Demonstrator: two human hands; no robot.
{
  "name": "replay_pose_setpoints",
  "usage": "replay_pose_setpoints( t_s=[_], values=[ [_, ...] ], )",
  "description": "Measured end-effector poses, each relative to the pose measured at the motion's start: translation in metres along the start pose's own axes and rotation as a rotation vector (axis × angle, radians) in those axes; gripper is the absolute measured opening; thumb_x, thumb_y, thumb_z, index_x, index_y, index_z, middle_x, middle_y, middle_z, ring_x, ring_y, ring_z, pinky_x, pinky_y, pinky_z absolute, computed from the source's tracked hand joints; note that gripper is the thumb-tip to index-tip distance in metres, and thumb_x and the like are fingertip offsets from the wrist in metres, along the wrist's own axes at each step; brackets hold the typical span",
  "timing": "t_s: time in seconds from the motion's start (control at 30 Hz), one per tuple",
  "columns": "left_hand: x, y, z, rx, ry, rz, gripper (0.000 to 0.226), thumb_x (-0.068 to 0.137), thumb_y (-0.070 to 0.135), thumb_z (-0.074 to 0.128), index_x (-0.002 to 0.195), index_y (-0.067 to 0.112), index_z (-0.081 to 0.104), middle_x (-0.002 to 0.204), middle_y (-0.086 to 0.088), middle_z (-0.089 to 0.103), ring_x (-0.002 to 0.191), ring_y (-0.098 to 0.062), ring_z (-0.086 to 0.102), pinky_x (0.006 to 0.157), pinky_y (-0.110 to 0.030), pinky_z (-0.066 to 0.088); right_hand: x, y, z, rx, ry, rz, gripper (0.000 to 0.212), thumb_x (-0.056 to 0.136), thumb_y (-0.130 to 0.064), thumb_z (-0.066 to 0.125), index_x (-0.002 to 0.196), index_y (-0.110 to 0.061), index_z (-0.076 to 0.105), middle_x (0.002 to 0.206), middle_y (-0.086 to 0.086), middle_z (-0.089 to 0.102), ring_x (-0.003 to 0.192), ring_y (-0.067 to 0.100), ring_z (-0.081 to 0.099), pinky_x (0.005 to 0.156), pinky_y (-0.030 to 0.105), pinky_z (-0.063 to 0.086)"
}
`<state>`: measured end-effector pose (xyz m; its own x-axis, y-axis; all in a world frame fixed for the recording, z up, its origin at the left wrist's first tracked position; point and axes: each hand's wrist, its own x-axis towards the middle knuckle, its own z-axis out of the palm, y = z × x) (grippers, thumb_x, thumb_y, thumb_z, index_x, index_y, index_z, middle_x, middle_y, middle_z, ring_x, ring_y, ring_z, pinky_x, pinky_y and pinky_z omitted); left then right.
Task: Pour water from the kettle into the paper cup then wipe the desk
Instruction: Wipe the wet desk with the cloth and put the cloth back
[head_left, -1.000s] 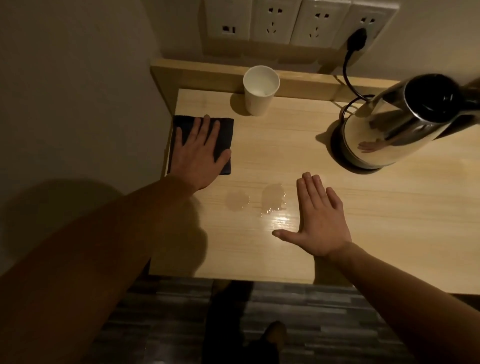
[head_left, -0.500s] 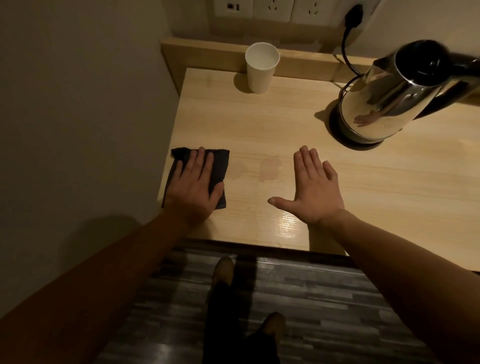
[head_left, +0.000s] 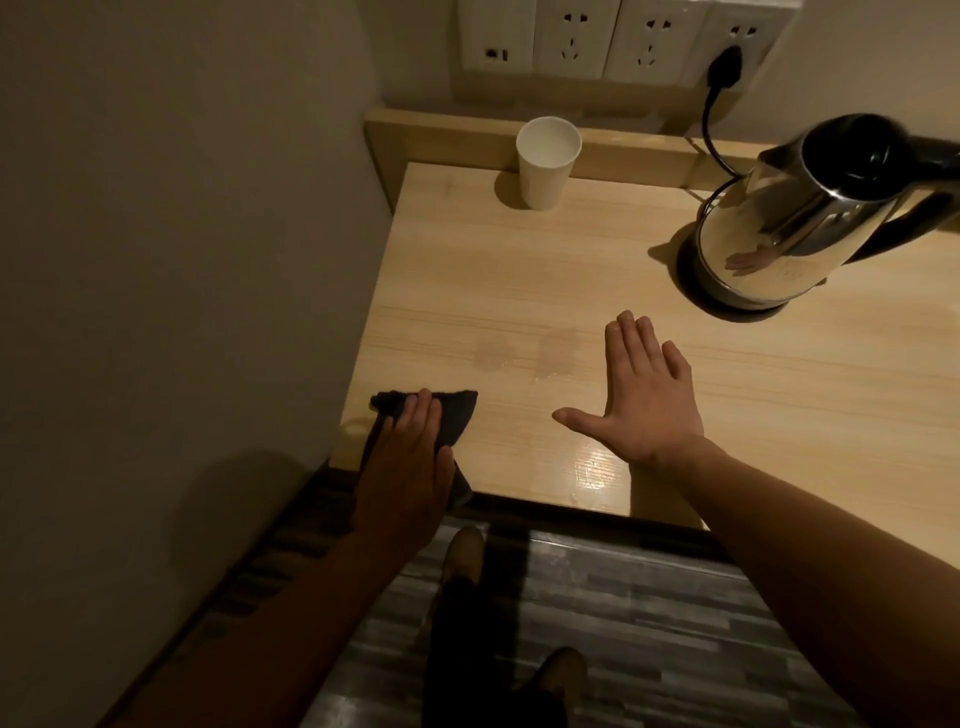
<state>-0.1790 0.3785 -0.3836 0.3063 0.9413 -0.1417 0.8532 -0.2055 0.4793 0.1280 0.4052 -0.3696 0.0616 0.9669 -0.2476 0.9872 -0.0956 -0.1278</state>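
Note:
A dark cloth (head_left: 457, 415) lies at the front left corner of the light wooden desk (head_left: 571, 270), partly hanging over the front edge. My left hand (head_left: 408, 467) presses flat on the cloth and covers most of it. Flat on the desk to its right, fingers apart, rests my right hand (head_left: 644, 400), holding nothing. Faint damp patches (head_left: 524, 353) show on the wood between and just beyond the hands. A white paper cup (head_left: 545, 161) stands upright at the back. The steel kettle (head_left: 810, 218) sits on its black base at the back right.
A wall (head_left: 182, 234) runs close along the desk's left side. A raised wooden ledge (head_left: 623, 150) lines the back, with wall sockets (head_left: 613, 36) above and the kettle's black cord (head_left: 711, 124) plugged in. Below the front edge are the grey plank floor and my feet (head_left: 467, 556).
My left hand has dragged the cloth from the back left, near the cup, toward me to the front corner. The right hand has stayed flat on the desk.

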Motion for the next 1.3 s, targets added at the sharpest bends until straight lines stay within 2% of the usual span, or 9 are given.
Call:
replay_pose_setpoints(
  t_s=[0.1,0.17,0.37,0.47,0.6,0.7,0.83,1.03,1.3],
  values=[
    [-0.004,0.028,-0.02,-0.616,-0.028,-0.39,0.036,0.112,0.03,0.042,0.135,0.012,0.061,0.139,0.0,0.06,0.123,-0.014,0.057,0.099,-0.01,0.042,0.0,0.001,-0.001,0.014,-0.009,0.001,0.131,0.074,-0.104,0.022,0.165,-0.015,-0.011,0.173,0.003,-0.02,0.159,0.02,-0.023,0.13,0.05,0.001],
    [0.01,0.05,-0.04,-0.981,-0.009,-0.667,0.021,0.108,0.025,0.046,0.1,0.016,0.062,0.092,-0.005,0.06,0.08,-0.016,0.057,0.066,-0.019,0.047,0.001,0.001,-0.001,0.015,-0.013,0.0,0.131,0.074,-0.104,0.022,0.165,-0.015,-0.011,0.173,0.003,-0.021,0.159,0.02,-0.023,0.13,0.05,0.001],
    [0.109,0.096,-0.088,-1.021,0.066,-0.446,0.037,0.098,0.044,0.046,0.103,0.012,0.065,0.087,-0.008,0.063,0.081,-0.021,0.064,0.073,-0.036,0.051,0.002,0.0,-0.004,0.01,-0.049,0.0,0.13,0.074,-0.104,0.019,0.163,-0.016,-0.016,0.172,0.005,-0.024,0.157,0.02,-0.028,0.13,0.05,-0.001],
    [0.173,0.104,-0.086,-0.775,-0.012,-0.22,0.049,0.106,0.04,0.037,0.154,0.029,0.044,0.126,0.001,0.065,0.111,-0.019,0.064,0.089,-0.031,0.056,0.004,0.0,-0.004,0.024,-0.057,0.012,0.131,0.073,-0.104,0.019,0.164,-0.016,-0.015,0.171,0.003,-0.025,0.157,0.02,-0.028,0.13,0.05,-0.002],
    [0.243,0.111,-0.06,-0.023,-0.043,0.145,0.046,0.108,0.032,0.034,0.151,0.017,0.039,0.156,-0.008,0.046,0.139,-0.026,0.047,0.12,-0.045,0.037,0.007,0.002,-0.004,0.046,-0.059,0.018,0.131,0.073,-0.104,0.022,0.164,-0.017,-0.013,0.171,0.002,-0.024,0.157,0.018,-0.028,0.13,0.05,-0.003],
    [0.256,0.109,-0.022,0.251,-0.235,0.113,0.073,0.108,0.05,0.027,0.164,0.006,0.012,0.174,-0.014,0.01,0.161,-0.029,0.007,0.132,-0.046,0.007,0.007,0.001,-0.003,0.054,-0.06,0.022,0.131,0.073,-0.104,0.025,0.164,-0.017,-0.012,0.172,0.001,-0.023,0.157,0.017,-0.027,0.13,0.049,-0.002],
    [0.25,0.1,-0.009,0.268,-0.219,0.136,0.091,0.101,0.07,0.016,0.165,0.009,-0.004,0.175,-0.011,-0.008,0.161,-0.024,-0.011,0.131,-0.046,-0.004,0.008,0.001,-0.006,0.051,-0.078,0.031,0.131,0.073,-0.104,0.025,0.163,-0.018,-0.014,0.171,0.001,-0.025,0.157,0.017,-0.028,0.13,0.05,-0.003],
    [0.213,0.013,-0.044,0.219,-0.108,0.053,0.075,0.105,0.061,0.011,0.165,0.019,-0.002,0.174,-0.001,-0.01,0.161,-0.019,-0.009,0.13,-0.043,-0.002,0.008,0.002,-0.007,0.115,-0.096,0.044,0.125,0.076,-0.101,0.028,0.166,-0.021,-0.008,0.172,-0.002,-0.023,0.158,0.014,-0.026,0.13,0.048,-0.005],
    [0.187,-0.038,-0.036,0.372,-0.08,0.15,0.076,0.105,0.059,0.017,0.166,0.014,0.01,0.173,-0.007,0.007,0.161,-0.023,0.006,0.13,-0.051,0.01,0.1,-0.068,-0.061,0.402,0.196,-0.005,0.07,0.101,-0.059,0.041,0.161,-0.022,0.031,0.169,0.003,0.03,0.154,0.021,0.028,0.123,0.05,0.024]
  ],
)
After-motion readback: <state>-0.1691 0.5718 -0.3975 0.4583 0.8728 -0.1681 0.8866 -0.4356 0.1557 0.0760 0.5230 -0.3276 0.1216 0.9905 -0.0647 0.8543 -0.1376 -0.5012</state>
